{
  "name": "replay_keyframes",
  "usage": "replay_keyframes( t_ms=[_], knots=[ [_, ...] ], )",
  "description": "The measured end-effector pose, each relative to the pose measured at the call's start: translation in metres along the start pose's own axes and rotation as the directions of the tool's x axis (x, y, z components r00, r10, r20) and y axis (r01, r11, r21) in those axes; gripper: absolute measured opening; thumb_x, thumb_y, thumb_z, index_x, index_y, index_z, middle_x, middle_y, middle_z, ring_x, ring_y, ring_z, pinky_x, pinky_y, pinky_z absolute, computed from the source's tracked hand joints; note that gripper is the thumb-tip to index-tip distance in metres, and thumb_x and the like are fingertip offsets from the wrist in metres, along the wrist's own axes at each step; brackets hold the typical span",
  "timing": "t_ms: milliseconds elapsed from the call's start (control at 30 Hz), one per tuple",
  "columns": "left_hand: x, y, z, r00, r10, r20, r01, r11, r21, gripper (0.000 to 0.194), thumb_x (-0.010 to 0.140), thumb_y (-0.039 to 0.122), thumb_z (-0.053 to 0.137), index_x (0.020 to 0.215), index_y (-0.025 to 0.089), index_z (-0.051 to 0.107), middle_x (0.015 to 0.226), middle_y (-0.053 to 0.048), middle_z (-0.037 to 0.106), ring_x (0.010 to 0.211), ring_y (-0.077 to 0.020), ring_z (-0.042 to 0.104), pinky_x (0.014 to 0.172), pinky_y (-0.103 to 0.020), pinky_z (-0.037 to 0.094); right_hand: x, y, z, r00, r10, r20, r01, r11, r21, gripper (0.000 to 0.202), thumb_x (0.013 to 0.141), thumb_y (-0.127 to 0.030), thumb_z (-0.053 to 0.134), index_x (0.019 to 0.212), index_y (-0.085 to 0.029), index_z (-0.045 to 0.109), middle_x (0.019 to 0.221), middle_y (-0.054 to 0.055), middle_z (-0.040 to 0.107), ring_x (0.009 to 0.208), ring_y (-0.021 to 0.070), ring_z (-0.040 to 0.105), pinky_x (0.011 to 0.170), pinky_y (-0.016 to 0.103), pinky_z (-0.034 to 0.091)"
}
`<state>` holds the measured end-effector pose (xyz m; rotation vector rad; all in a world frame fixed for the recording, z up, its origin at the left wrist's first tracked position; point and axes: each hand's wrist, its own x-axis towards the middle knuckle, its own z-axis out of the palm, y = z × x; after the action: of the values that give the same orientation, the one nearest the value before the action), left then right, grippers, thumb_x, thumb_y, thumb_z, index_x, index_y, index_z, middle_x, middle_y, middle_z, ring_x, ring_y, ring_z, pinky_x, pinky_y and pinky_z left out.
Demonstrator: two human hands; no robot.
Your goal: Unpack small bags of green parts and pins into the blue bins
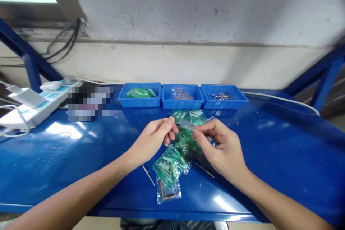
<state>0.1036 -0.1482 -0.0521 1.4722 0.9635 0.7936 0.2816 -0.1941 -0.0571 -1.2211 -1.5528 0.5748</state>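
My right hand (222, 147) pinches a small clear plastic bag (187, 125) between thumb and fingertips, above a pile of green bags (185, 142). Close by on the left, my left hand (159, 134) is closed, thumb against the curled fingers; what it holds is too small to make out. In front of the pile, a green bag with pale plugs and metal pieces (169, 165) partly covers a clear bag with brownish metal parts (169, 193). One loose rivet-like pin (148, 175) lies to the left, another thin pin (205, 170) under my right hand.
Three blue bins stand in a row at the back: one with green bags (141, 92), one with clear bags (183, 95), one with metal pins (221, 96). A white power strip (40, 104) with plugs sits on the blue table (94, 158) at left, beside a blurred-out object (87, 102).
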Motion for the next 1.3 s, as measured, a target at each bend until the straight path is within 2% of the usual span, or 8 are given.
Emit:
replay_keyframes(
  t_ms=[167, 333, 500, 600, 800, 1000, 1167, 1300],
  knots=[
    [-0.001, 0.002, 0.002, 0.998, 0.041, 0.05, -0.036, 0.995, -0.098, 0.013, 0.085, 0.028, 0.056, 0.084, 0.015, 0.056, 0.068, 0.003, 0.054, 0.062, -0.0077, 0.049, 0.061, -0.021, 0.041, -0.003, 0.003, 0.002, 0.99, -0.123, 0.074, 0.128, 0.99, -0.065, 0.008, 0.079, -0.015, 0.058, 0.084, -0.021, 0.057, 0.076, -0.001, 0.066, 0.066, 0.0113, 0.062, 0.06, 0.023, 0.048],
    [-0.004, 0.001, 0.002, 0.978, 0.202, -0.05, -0.194, 0.972, 0.131, 0.005, 0.086, 0.02, 0.054, 0.089, 0.017, 0.052, 0.072, 0.003, 0.054, 0.064, -0.0083, 0.051, 0.06, -0.021, 0.041, 0.004, 0.0, 0.0, 0.972, -0.061, 0.226, 0.07, 0.997, -0.034, 0.016, 0.08, -0.02, 0.058, 0.096, -0.019, 0.06, 0.101, 0.005, 0.06, 0.091, 0.0159, 0.058, 0.08, 0.03, 0.047],
    [-0.008, -0.002, 0.002, 0.785, 0.598, 0.159, -0.58, 0.621, 0.527, 0.015, 0.084, 0.006, 0.052, 0.088, 0.018, 0.06, 0.084, -0.001, 0.059, 0.077, -0.0116, 0.053, 0.07, -0.025, 0.044, 0.008, -0.005, -0.002, 0.961, 0.086, 0.262, -0.113, 0.99, 0.089, 0.023, 0.087, -0.038, 0.05, 0.082, -0.02, 0.065, 0.084, 0.004, 0.059, 0.08, 0.0165, 0.056, 0.07, 0.031, 0.045],
    [-0.01, -0.003, 0.003, 0.7, 0.669, 0.248, -0.651, 0.455, 0.608, 0.022, 0.083, 0.002, 0.051, 0.089, 0.019, 0.064, 0.09, -0.003, 0.058, 0.085, -0.0145, 0.051, 0.075, -0.028, 0.043, 0.007, -0.005, 0.0, 0.944, 0.156, 0.292, -0.214, 0.961, 0.178, 0.019, 0.085, -0.035, 0.053, 0.082, -0.02, 0.063, 0.072, 0.001, 0.059, 0.066, 0.0136, 0.054, 0.061, 0.028, 0.044],
    [-0.009, 0.001, 0.001, 0.796, 0.591, 0.134, -0.508, 0.531, 0.678, 0.017, 0.084, 0.012, 0.053, 0.096, 0.018, 0.064, 0.093, -0.005, 0.058, 0.088, -0.0166, 0.052, 0.081, -0.034, 0.04, 0.007, 0.004, 0.005, 0.973, 0.184, 0.14, -0.215, 0.94, 0.263, 0.009, 0.08, -0.026, 0.059, 0.085, -0.02, 0.056, 0.072, -0.002, 0.057, 0.063, 0.0104, 0.053, 0.057, 0.023, 0.043],
    [-0.005, 0.005, -0.002, 0.98, 0.198, 0.03, -0.199, 0.941, 0.275, 0.03, 0.093, 0.034, 0.04, 0.092, 0.016, 0.064, 0.073, -0.001, 0.058, 0.066, -0.0122, 0.052, 0.062, -0.026, 0.042, 0.006, 0.004, 0.005, 0.997, 0.017, 0.069, -0.03, 0.982, 0.189, 0.004, 0.081, -0.017, 0.057, 0.081, -0.021, 0.056, 0.083, 0.001, 0.06, 0.076, 0.0134, 0.058, 0.067, 0.026, 0.047],
    [-0.005, 0.006, 0.001, 0.998, 0.059, 0.033, -0.059, 0.998, -0.017, 0.018, 0.086, 0.031, 0.053, 0.085, 0.015, 0.06, 0.069, 0.001, 0.057, 0.062, -0.0089, 0.051, 0.063, -0.022, 0.044, 0.002, 0.003, 0.005, 0.977, -0.212, 0.027, 0.214, 0.974, -0.071, 0.014, 0.077, -0.007, 0.055, 0.077, -0.02, 0.06, 0.091, 0.004, 0.055, 0.089, 0.0155, 0.055, 0.079, 0.031, 0.045],
    [-0.006, 0.004, 0.004, 0.989, 0.146, -0.01, -0.145, 0.989, 0.039, 0.01, 0.085, 0.025, 0.055, 0.084, 0.015, 0.056, 0.074, 0.0, 0.06, 0.068, -0.0103, 0.056, 0.065, -0.023, 0.046, 0.002, 0.004, 0.004, 0.989, -0.137, 0.047, 0.142, 0.979, -0.144, 0.017, 0.077, -0.01, 0.053, 0.086, -0.02, 0.063, 0.102, 0.007, 0.048, 0.101, 0.0201, 0.05, 0.085, 0.037, 0.044]
  ],
)
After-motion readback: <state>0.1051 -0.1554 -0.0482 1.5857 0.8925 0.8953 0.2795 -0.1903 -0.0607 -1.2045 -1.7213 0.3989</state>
